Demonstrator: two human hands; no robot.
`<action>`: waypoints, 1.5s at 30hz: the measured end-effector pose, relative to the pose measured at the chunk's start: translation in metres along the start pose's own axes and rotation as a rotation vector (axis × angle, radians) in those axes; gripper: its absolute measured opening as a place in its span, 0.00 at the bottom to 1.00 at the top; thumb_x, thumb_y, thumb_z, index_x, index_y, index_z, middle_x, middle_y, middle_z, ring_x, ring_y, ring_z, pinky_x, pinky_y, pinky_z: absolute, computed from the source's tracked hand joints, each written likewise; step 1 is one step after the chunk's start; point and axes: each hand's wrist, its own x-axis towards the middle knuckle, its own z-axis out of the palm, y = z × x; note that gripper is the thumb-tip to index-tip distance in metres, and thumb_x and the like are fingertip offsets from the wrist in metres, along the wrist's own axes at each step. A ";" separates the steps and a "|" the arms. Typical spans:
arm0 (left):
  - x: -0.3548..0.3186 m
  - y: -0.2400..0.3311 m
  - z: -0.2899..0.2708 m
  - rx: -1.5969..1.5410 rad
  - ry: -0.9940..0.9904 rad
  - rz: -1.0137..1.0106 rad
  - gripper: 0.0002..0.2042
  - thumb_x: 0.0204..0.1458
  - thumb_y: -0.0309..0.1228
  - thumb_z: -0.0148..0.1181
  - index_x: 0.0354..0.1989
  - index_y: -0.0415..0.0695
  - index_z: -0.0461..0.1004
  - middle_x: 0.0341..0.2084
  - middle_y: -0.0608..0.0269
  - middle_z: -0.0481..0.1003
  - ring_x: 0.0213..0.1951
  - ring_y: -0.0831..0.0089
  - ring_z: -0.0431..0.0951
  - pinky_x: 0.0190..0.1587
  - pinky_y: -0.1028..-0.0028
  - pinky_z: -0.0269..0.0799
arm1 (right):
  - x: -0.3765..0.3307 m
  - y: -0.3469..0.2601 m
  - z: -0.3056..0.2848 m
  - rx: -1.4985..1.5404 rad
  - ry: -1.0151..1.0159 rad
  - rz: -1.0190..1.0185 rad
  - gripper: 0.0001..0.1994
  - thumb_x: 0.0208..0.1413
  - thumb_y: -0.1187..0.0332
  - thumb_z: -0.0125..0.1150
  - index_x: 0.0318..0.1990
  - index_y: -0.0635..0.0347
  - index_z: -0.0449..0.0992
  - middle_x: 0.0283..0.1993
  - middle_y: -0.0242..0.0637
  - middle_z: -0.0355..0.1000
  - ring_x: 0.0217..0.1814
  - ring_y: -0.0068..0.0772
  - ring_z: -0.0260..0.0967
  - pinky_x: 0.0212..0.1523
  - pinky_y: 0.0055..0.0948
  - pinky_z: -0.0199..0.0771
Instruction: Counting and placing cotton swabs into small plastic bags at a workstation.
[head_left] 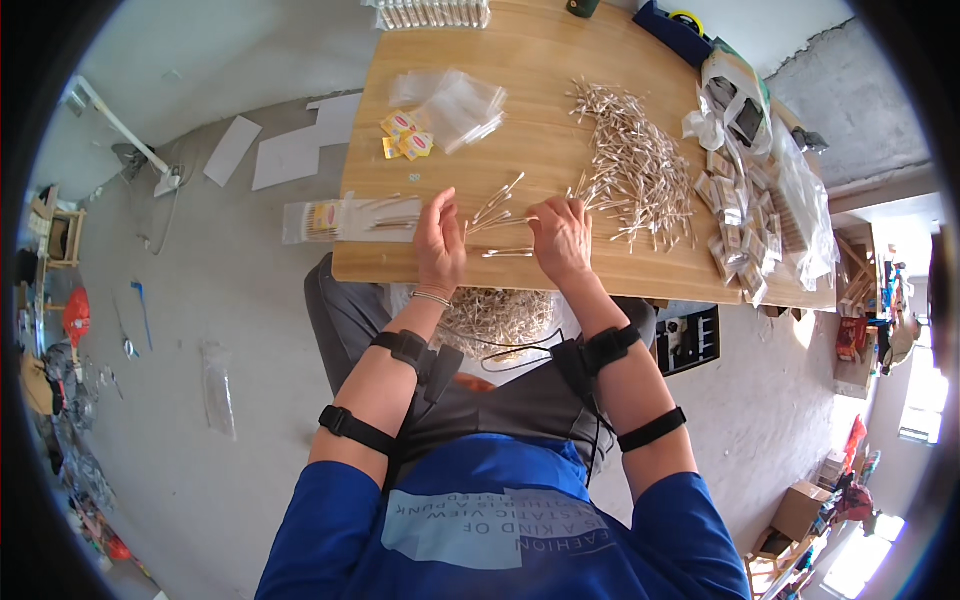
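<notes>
Loose cotton swabs point(495, 203) lie on the wooden table between my hands. My left hand point(440, 242) is at their left ends, palm turned inward and fingers slightly bent, with nothing plainly held. My right hand point(562, 238) has its fingers curled down and pinched at the swabs' right ends; the fingertips partly hide what they grip. A large heap of cotton swabs point(635, 155) spreads beyond my right hand. Left of my left hand, a clear plastic bag point(350, 220) holding a yellow card and swabs lies across the table's left edge.
Clear empty bags point(465, 108) and yellow-and-red cards point(408, 138) lie at the far left of the wooden table point(540, 60). Filled swab packs point(735, 220) pile up at the right. More swabs point(495, 318) sit below the table edge, over my lap. A tape dispenser point(677, 30) stands far right.
</notes>
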 end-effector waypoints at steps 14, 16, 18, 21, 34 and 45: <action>0.004 -0.004 -0.002 -0.119 0.008 -0.059 0.13 0.64 0.25 0.44 0.55 0.36 0.67 0.45 0.54 0.74 0.48 0.67 0.76 0.53 0.70 0.73 | 0.006 -0.020 0.004 0.123 0.042 -0.152 0.11 0.46 0.70 0.67 0.39 0.50 0.80 0.41 0.29 0.73 0.50 0.40 0.65 0.53 0.41 0.65; 0.004 -0.007 -0.001 -0.142 0.013 -0.051 0.13 0.65 0.25 0.44 0.55 0.36 0.67 0.45 0.54 0.74 0.48 0.67 0.76 0.53 0.69 0.73 | 0.010 -0.019 0.006 0.134 0.042 -0.209 0.12 0.44 0.70 0.68 0.40 0.49 0.80 0.41 0.29 0.73 0.51 0.40 0.65 0.53 0.41 0.65; 0.003 -0.007 -0.002 -0.134 0.001 -0.068 0.14 0.65 0.27 0.44 0.55 0.36 0.67 0.45 0.54 0.74 0.48 0.67 0.75 0.53 0.69 0.73 | 0.011 -0.018 0.008 0.144 -0.038 -0.173 0.11 0.45 0.69 0.68 0.38 0.52 0.80 0.41 0.29 0.73 0.50 0.39 0.65 0.54 0.41 0.66; 0.003 -0.006 0.001 -0.149 0.016 -0.043 0.14 0.66 0.28 0.43 0.55 0.36 0.67 0.45 0.54 0.74 0.48 0.67 0.75 0.53 0.69 0.73 | 0.007 -0.010 0.009 0.123 -0.026 -0.183 0.08 0.45 0.69 0.68 0.35 0.53 0.80 0.40 0.29 0.73 0.49 0.39 0.65 0.52 0.39 0.67; 0.003 -0.006 -0.001 -0.131 0.003 -0.060 0.13 0.65 0.26 0.44 0.54 0.37 0.68 0.45 0.54 0.74 0.47 0.68 0.76 0.52 0.69 0.73 | -0.014 0.005 -0.001 0.014 0.065 -0.189 0.03 0.49 0.70 0.65 0.32 0.53 0.78 0.34 0.31 0.70 0.43 0.38 0.66 0.44 0.37 0.68; 0.003 -0.006 0.001 -0.088 0.005 -0.035 0.12 0.64 0.25 0.46 0.53 0.37 0.68 0.44 0.54 0.74 0.47 0.67 0.77 0.52 0.69 0.74 | -0.054 0.017 -0.012 -0.227 0.135 -0.028 0.05 0.51 0.66 0.62 0.32 0.54 0.75 0.35 0.33 0.69 0.45 0.39 0.65 0.43 0.40 0.64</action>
